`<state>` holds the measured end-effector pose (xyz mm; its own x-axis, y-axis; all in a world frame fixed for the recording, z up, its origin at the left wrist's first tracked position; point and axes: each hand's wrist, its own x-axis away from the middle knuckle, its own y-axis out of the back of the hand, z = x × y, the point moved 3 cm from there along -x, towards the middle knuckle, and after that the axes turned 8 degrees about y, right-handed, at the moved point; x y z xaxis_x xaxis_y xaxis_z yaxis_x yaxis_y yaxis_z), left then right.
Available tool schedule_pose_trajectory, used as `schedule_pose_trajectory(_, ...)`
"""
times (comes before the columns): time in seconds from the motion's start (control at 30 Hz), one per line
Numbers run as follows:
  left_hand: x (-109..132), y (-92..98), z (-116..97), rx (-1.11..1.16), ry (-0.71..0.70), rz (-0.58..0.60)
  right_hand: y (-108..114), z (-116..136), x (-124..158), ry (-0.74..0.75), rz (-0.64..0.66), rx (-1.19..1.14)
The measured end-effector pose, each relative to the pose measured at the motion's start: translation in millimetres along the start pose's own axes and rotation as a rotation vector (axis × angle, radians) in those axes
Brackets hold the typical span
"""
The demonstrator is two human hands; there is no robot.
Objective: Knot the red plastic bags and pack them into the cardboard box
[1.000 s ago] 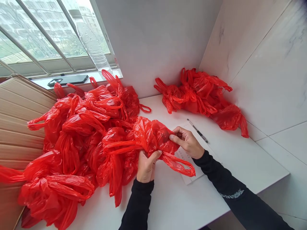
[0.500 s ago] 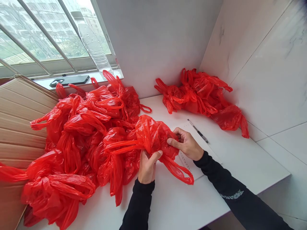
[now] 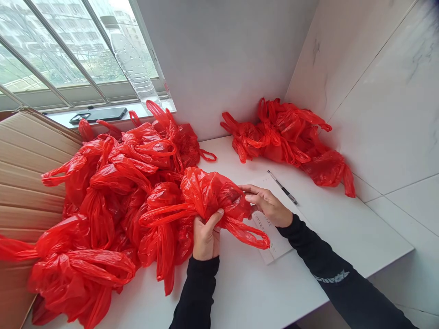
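Observation:
A crumpled red plastic bag [image 3: 209,194] with loop handles is held above the white table. My left hand [image 3: 206,233] grips it from below, thumb on top. At the bag's right end is my right hand [image 3: 265,205], its fingers extended against the plastic and thumb apart from them. One handle loop hangs to the right, the other stretches left. Beneath and behind my right hand lies a sheet of paper [image 3: 274,244] with handwritten marks, partly hidden. A black pen [image 3: 283,187] rests on its far side.
A large heap of red plastic bags [image 3: 113,183] covers the table's left side. Another pile of red bags [image 3: 288,132] lies in the back right corner. A cardboard box [image 3: 27,169] stands at left. On the windowsill are a clear bottle [image 3: 132,64] and a phone [image 3: 99,115].
The held bag has shifted left with my left hand. My right hand's fingers have straightened and loosened from their pinch. More of the paper shows.

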<state>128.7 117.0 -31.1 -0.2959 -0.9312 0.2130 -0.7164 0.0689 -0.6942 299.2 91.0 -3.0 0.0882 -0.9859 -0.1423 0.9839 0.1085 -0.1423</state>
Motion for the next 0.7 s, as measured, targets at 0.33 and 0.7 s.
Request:
schedule_pose_trajectory(0.33,-2,1.2,-2,0.008,-0.014,-0.001,-4,-1,0,0.066,0.108,-0.067)
schedule_pose_trajectory(0.7,-2,4.3,-4,0.003,-0.003,-0.002,-10,4,4,0.108,0.175,-0.085)
